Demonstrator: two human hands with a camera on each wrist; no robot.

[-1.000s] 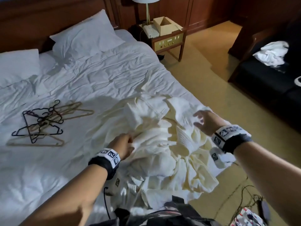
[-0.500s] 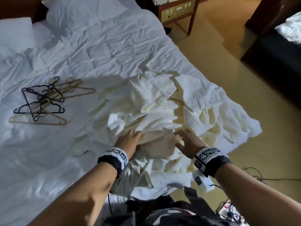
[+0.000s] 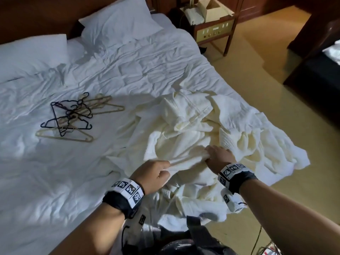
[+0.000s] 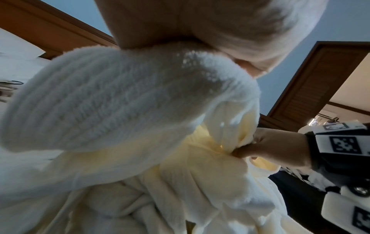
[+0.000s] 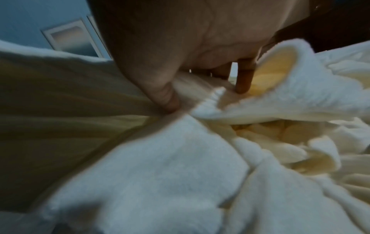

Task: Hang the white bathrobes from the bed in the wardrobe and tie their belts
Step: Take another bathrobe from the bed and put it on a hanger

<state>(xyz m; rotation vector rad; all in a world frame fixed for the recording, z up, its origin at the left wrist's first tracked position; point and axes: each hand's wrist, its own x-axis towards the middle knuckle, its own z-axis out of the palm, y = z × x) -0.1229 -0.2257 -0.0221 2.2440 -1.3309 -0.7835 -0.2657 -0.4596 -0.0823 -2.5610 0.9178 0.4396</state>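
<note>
Bathrobes (image 3: 202, 129) heaped at the near right corner of the bed (image 3: 55, 181), both hands gripping one stretch of cloth.

The left hand (image 3: 152, 175) has its fingers curled round a fold, and the right hand (image 3: 219, 157) pinches the same taut band of cloth just beside it, thumb pressed in as the right wrist view shows. As I judge it, the robes are tangled together, so a lift from here could drag a second robe or a loose belt along, and the part already hanging over the bed's edge could slide to the floor (image 3: 276, 126). The hangers (image 3: 73, 118) lie in an interlocked pile well to the left and may snag each other when one is picked. On the nightstand (image 3: 211, 28) stands an open cardboard box (image 3: 213, 8); what is inside it cannot be made out.
</note>
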